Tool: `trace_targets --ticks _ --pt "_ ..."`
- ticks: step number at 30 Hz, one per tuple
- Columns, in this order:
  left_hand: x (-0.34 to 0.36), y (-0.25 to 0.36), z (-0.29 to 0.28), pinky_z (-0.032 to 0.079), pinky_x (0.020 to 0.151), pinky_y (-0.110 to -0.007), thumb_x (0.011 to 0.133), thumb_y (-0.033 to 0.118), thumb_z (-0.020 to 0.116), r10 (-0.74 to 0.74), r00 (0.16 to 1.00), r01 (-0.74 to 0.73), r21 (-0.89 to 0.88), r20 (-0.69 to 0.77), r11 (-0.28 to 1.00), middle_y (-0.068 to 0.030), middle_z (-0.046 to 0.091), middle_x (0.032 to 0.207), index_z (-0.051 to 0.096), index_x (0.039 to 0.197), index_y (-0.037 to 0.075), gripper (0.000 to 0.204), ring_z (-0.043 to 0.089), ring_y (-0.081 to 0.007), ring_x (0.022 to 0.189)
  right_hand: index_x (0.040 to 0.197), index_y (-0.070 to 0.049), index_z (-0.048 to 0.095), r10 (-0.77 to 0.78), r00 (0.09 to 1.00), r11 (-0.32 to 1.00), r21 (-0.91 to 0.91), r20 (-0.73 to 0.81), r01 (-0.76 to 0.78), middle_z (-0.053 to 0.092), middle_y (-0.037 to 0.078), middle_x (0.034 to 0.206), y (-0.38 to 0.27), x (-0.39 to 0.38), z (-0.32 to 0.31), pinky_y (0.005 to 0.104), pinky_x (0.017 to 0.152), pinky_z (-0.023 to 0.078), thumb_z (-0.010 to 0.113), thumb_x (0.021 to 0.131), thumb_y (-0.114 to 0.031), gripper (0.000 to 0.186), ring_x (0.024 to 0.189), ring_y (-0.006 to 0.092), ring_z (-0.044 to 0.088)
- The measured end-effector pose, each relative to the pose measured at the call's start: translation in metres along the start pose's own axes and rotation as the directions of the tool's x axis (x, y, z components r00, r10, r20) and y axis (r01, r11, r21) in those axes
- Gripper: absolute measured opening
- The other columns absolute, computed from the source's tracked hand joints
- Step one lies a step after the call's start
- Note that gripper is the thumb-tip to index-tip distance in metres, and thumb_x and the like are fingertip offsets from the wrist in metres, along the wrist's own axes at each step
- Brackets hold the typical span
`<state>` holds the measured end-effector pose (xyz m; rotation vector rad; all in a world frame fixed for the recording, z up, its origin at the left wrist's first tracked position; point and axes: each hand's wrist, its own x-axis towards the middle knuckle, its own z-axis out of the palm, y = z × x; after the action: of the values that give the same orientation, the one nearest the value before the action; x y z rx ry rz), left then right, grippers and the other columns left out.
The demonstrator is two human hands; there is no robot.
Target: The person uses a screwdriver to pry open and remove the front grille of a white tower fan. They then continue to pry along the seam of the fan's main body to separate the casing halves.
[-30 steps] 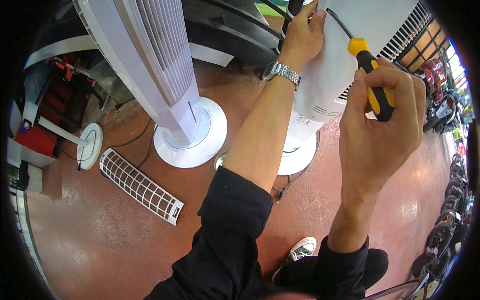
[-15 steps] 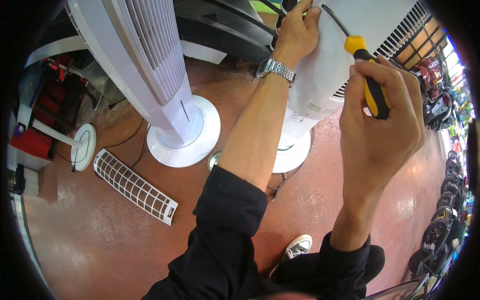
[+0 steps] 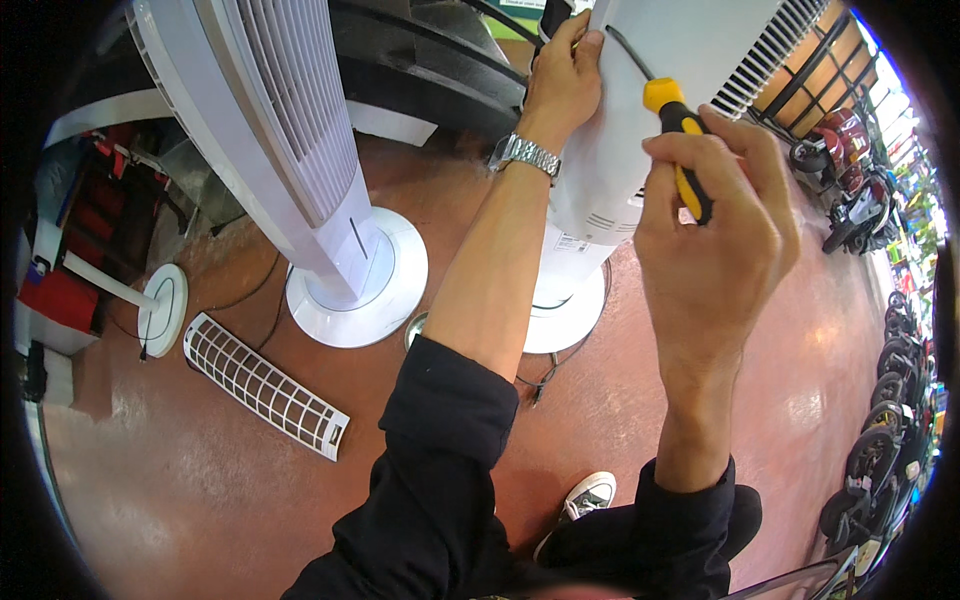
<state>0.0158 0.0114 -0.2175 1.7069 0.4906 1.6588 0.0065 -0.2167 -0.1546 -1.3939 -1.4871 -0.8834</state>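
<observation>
A white tower fan [image 3: 625, 130] stands in front of me, its lower casing and slatted side in view. My left hand [image 3: 565, 85], with a metal watch on the wrist, grips its left edge, thumb on the casing and fingers partly hidden around the side. Closed around the handle of a yellow and black screwdriver [image 3: 690, 150] is my right hand [image 3: 715, 215]. The shaft slants up and left, its tip at the casing close to my left thumb. Whether a screw sits under the tip I cannot make out.
A second white tower fan [image 3: 320, 150] stands to the left on a round base. A white grille panel [image 3: 262, 385] lies on the reddish floor. A small metal bowl [image 3: 415, 330] is partly behind my left forearm. Cables trail near both bases. Motorbikes [image 3: 875, 450] line the right side.
The whole view has shifted, so the fan and both hands appear further left. The right hand's fingers have shifted around the screwdriver handle; its tip remains at the casing.
</observation>
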Motion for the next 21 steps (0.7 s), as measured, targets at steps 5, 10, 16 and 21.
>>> trace_targets --ticks 5,10,16,21 --pt "-0.005 0.016 -0.005 0.049 0.098 -0.042 0.104 0.029 0.05 0.024 0.999 -0.024 0.004 -0.023 1.0 -0.0233 0.068 0.121 0.055 0.139 0.004 0.043 0.065 -0.0367 0.114 0.088 -0.002 0.069 -0.062 0.997 0.998 0.036 0.051 0.06 0.062 0.013 0.104 0.0 0.001 -0.004 0.0374 0.074 0.058 0.07 0.076 0.007 0.014 0.085 0.0309 0.069" --pt "-0.005 0.021 -0.007 0.05 0.097 -0.04 0.106 0.028 0.049 -0.006 1.0 0.006 0.006 0.009 1.0 -0.0229 0.067 0.124 0.053 0.141 0.004 0.043 0.066 -0.034 0.113 0.088 0.0 0.068 -0.085 0.989 0.996 0.044 0.123 0.08 0.062 0.015 0.104 0.004 0.007 -0.01 0.0378 0.078 0.059 0.07 0.075 0.007 0.015 0.092 0.0321 0.068" --pt "-0.007 0.024 -0.007 0.05 0.097 -0.04 0.106 0.028 0.048 -0.018 1.0 0.018 0.007 0.008 1.0 -0.0233 0.067 0.125 0.052 0.142 0.003 0.044 0.066 -0.0346 0.115 0.089 -0.004 0.073 -0.082 0.967 0.995 -0.04 0.241 0.094 0.063 0.017 0.111 0.003 0.012 -0.019 0.0351 0.073 0.063 0.072 0.077 0.009 0.017 0.091 0.0331 0.073" --pt "-0.007 0.026 -0.008 0.048 0.101 -0.038 0.106 0.028 0.047 -0.064 0.997 0.065 -0.021 0.032 0.998 -0.0234 0.065 0.128 0.052 0.142 0.002 0.045 0.063 -0.0309 0.119 0.089 0.0 0.069 -0.143 0.948 0.987 -0.032 0.284 0.158 0.061 0.017 0.112 0.004 0.013 -0.023 0.0363 0.076 0.06 0.072 0.075 0.006 0.016 0.093 0.0334 0.067"
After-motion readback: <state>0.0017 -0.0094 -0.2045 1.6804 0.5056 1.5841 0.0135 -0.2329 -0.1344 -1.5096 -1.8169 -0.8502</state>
